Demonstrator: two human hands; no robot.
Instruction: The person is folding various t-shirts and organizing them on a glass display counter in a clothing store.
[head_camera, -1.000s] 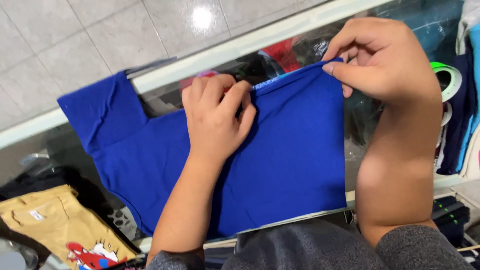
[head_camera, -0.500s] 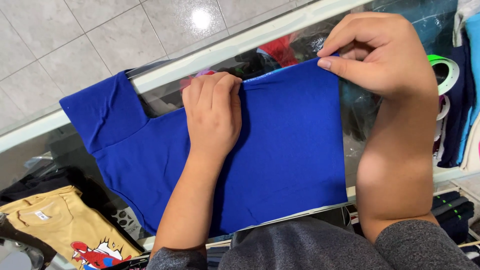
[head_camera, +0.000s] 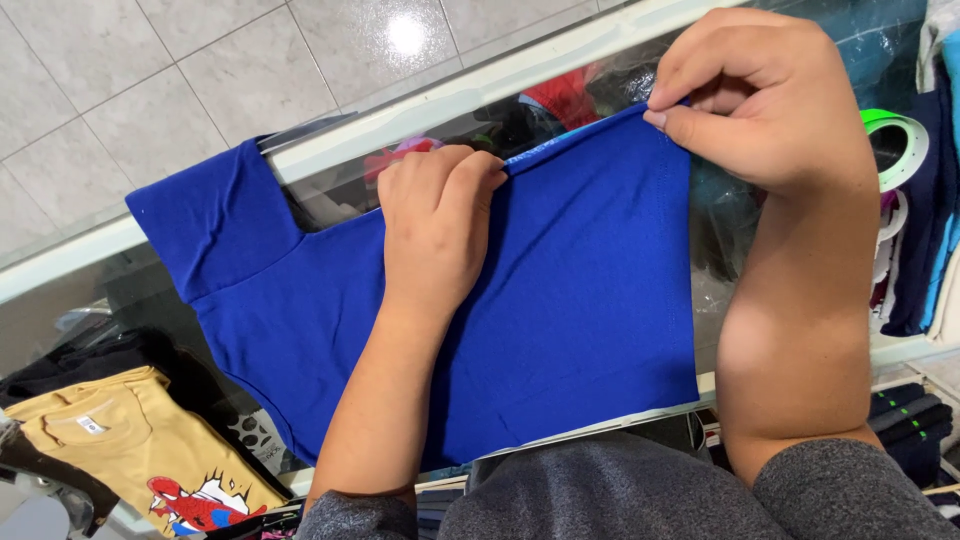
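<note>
Near edge: grey sleeves (head_camera: 600, 495) seen at bottom of frame, both forearms extended up over the table (head_camera: 480, 90), which is a glass-topped counter w/ white frame.

Blue shirt (head_camera: 590, 300) is laid flat on the glass, approx. centre frame, folded lengthwise; one short sleeve (head_camera: 215, 225) is spread out to the left, hem side ends at right near the right forearm. Near edge of the shirt overhangs the table's front rail slightly.

Under the glass, lower left: yellow shirt (head_camera: 120, 440) w/ red-and-blue cartoon print, dark garments beside it. Lower right: stacked dark folded clothes (head_camera: 915, 420) on a shelf.

Left hand (head_camera: 435, 225) is placed palm-down on the shirt's middle, fingers curled closed over the far folded edge, fabric pinched there. Contact w/ cloth along the whole hand.

Right hand (head_camera: 770, 100) is at the far right corner of the shirt; thumb and forefinger closed on the top edge, cloth gripped btwn them, other fingers curled in. Edge btwn the two hands is pulled straight.

Right of the right hand: green tape roll (head_camera: 900, 135) under/at the glass, dark blue garments at frame edge.

Far: red and dark clothes (head_camera: 560, 95) visible through glass past the shirt edge, then white table rail, then grey tiled floor (head_camera: 180, 70) w/ light glare.
</note>
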